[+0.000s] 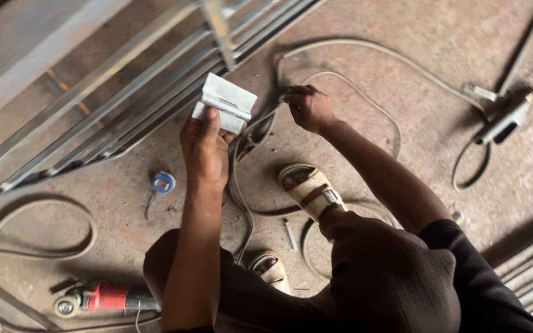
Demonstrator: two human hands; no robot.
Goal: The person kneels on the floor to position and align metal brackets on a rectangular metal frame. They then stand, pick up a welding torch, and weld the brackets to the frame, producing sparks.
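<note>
On the reddish concrete floor (402, 37) beneath you, the items stand as follows. Your left hand (205, 148) is raised and closed around the lower edge of a folded grey-white metal piece (226, 102), thumb over its front, holding it up above the floor just beside the steel frame bars (155, 92) that run diagonally across the upper left. Your right hand (309, 108) is reached forward, fingers pinched shut on a pale cable (365, 52) where it loops near the end of those bars; the cable curves away to the right toward a small grey switch or plug block (501, 120). Your two sandalled feet show below the hands: one sandal (309, 188) between your forearms, the other sandal (269, 268) nearer your knee, with cable loops lying around both. A small blue-and-white round object (163, 182) lies on the floor left of your left wrist. At lower left lies a red angle grinder (103, 299), its disc end pointing left, beside a loop of grey hose or cable (44, 250).
</note>
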